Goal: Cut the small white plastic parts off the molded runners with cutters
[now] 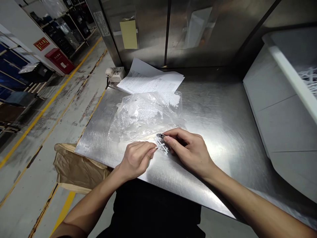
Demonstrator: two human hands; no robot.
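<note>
My left hand (pixel 139 158) pinches a small white plastic piece with several thin branches (pixel 162 147) between thumb and fingertips, just above the steel table. My right hand (pixel 189 148) is closed around a small dark tool (pixel 160 136), whose tip points left and lies close to the white piece. Most of the tool is hidden in the fingers, so its exact kind cannot be made out. Right behind both hands lies a crumpled clear plastic bag (pixel 121 122) with many small white bits (pixel 145 110) in it.
Printed sheets (pixel 151 79) lie behind the bag, beside a power socket block (pixel 117 74). A large grey bin (pixel 284 109) holding white branched pieces (pixel 309 79) stands at right. An open brown bag (pixel 79 168) sits below the steel table's (pixel 210 112) left edge.
</note>
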